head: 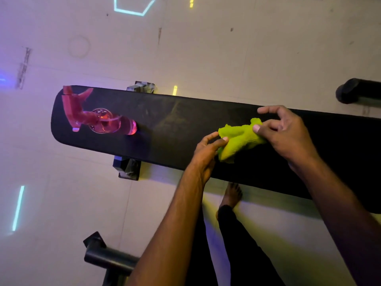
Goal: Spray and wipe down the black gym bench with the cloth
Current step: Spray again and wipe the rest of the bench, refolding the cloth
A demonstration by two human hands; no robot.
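A long black gym bench (pixel 165 124) runs from the left across to the right edge of the view. A crumpled yellow-green cloth (pixel 239 139) lies on its pad near the middle. My left hand (pixel 204 155) pinches the cloth's left edge between thumb and fingers. My right hand (pixel 282 131) grips the cloth's right end with thumb and forefinger, its other fingers spread. A pink spray bottle (pixel 97 118) stands on the bench's left end, well apart from both hands.
The bench's metal feet (pixel 126 168) stick out below and above the pad. A black bar (pixel 358 90) lies at the right edge and another black frame (pixel 109 259) at the bottom left. My bare foot (pixel 232 196) stands on the pale floor beside the bench.
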